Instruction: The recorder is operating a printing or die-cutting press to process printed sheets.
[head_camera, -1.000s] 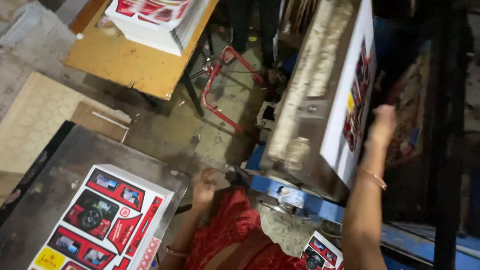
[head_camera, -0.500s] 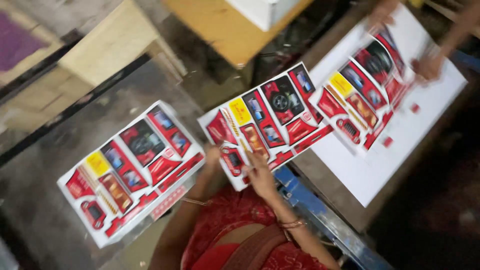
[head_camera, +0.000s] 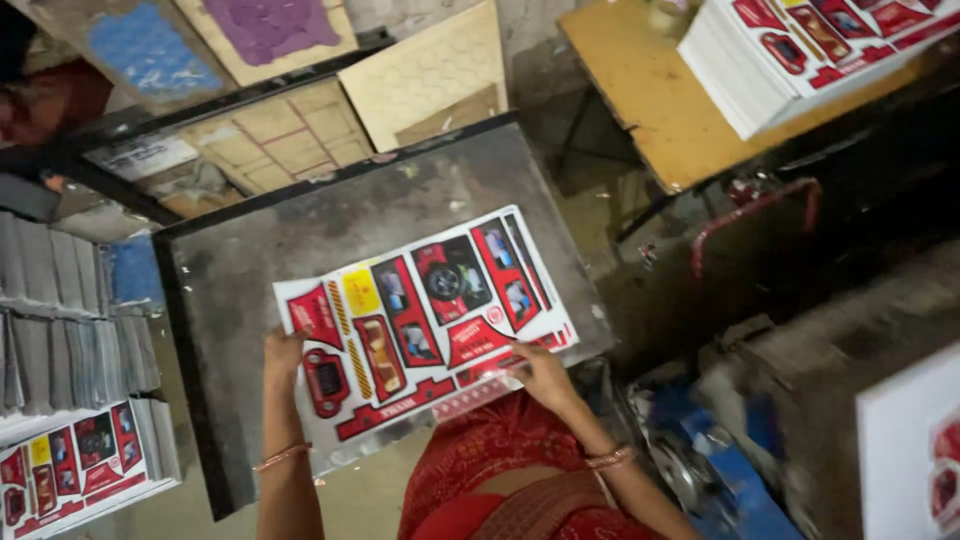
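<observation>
A flat printed card sheet (head_camera: 420, 310), red, black and yellow with toy-car pictures, lies on top of a low pile on a grey metal table (head_camera: 300, 225). My left hand (head_camera: 283, 352) grips the sheet's near left edge. My right hand (head_camera: 538, 372) pinches the near right edge, fingers over the print. Both wrists wear thin bangles. My red garment (head_camera: 500, 470) fills the bottom middle.
A stack of the same printed sheets (head_camera: 80, 470) sits at bottom left beside grey stacked cards (head_camera: 70, 330). Another stack (head_camera: 800, 50) rests on a yellow wooden table (head_camera: 650, 100) top right. Blue machine parts (head_camera: 720, 470) and a white board (head_camera: 910, 450) stand at right.
The view swung left from the machine to the grey table. A printed sheet that was being carried now lies on the table's pile, with both my hands at its near edge.
</observation>
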